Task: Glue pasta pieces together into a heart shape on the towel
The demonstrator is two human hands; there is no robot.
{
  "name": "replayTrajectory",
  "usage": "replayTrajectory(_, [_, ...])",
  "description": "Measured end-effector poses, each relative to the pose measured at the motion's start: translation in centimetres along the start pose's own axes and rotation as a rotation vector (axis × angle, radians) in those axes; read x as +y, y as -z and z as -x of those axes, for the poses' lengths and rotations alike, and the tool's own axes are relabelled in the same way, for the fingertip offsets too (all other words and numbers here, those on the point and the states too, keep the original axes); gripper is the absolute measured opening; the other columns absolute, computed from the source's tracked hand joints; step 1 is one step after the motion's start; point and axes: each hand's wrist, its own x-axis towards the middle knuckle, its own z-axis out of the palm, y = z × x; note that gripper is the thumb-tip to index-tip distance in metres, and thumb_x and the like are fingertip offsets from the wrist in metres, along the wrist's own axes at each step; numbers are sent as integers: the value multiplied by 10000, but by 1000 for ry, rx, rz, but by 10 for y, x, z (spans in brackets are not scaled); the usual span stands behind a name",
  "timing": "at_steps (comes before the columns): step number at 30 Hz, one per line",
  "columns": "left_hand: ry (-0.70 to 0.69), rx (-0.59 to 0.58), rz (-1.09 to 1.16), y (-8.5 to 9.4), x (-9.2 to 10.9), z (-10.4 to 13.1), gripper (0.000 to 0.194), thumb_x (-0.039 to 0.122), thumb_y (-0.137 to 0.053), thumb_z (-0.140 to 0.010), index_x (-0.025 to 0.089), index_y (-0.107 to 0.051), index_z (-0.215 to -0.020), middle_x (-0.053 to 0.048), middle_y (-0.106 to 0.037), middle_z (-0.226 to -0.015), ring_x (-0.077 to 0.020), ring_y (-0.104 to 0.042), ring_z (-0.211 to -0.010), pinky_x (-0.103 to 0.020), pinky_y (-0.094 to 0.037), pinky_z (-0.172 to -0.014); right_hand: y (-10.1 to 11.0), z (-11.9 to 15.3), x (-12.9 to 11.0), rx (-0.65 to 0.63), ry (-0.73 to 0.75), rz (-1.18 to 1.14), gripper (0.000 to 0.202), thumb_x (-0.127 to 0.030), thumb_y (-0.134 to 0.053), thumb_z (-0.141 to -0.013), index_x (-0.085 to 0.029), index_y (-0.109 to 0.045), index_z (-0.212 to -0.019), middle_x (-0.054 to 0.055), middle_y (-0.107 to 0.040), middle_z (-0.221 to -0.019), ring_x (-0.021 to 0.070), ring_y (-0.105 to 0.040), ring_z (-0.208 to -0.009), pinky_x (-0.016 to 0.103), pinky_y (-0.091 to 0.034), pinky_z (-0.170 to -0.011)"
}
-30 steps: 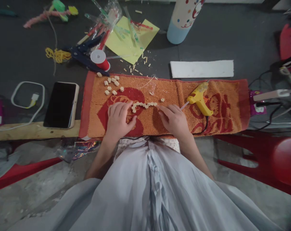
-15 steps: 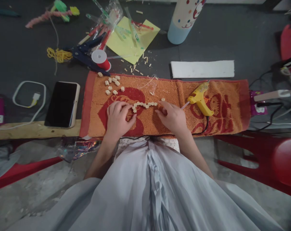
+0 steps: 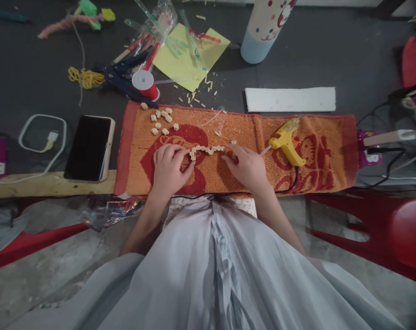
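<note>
A wavy chain of small pale wooden-looking pieces [image 3: 211, 150] lies on an orange towel [image 3: 235, 176] with a red pattern. At the chain's left end is my left hand [image 3: 171, 167], thumb and forefinger apart; the forefinger tip is at or against the end piece. My right hand [image 3: 249, 169] rests by the other end, its thumb and forefinger also apart, with no visible grip on the chain. One loose pale piece [image 3: 233, 142] sits just beyond the right fingertips. To the right lies a yellow glue gun [image 3: 288, 144] with a clear glue stick pointing toward that hand.
Several pale clusters [image 3: 164, 117] lie at the towel's upper left. Behind are a red thread spool [image 3: 151, 91], dark blue pliers [image 3: 120, 80], yellow paper [image 3: 176, 41] and a white strip [image 3: 290, 99]. A phone [image 3: 89, 149] lies left; a bottle [image 3: 259, 41] stands at the back.
Both hands and the chain keep their places. Only the camera view has shifted very slightly.
</note>
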Motion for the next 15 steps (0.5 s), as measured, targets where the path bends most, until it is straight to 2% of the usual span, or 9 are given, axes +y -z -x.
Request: replayTrajectory(15, [-16,1,11,0,-1,-5,245,355,-590,-902,217,-653,-1095,-82,-628,-1109,-255,-527,-1122,-417,-395,-996,1,-6,-2,-30,-31,-10,233,-261,-511,-946,-185,-676,-1092,86,-742,-995,224,-672,-838,296,-433,-661])
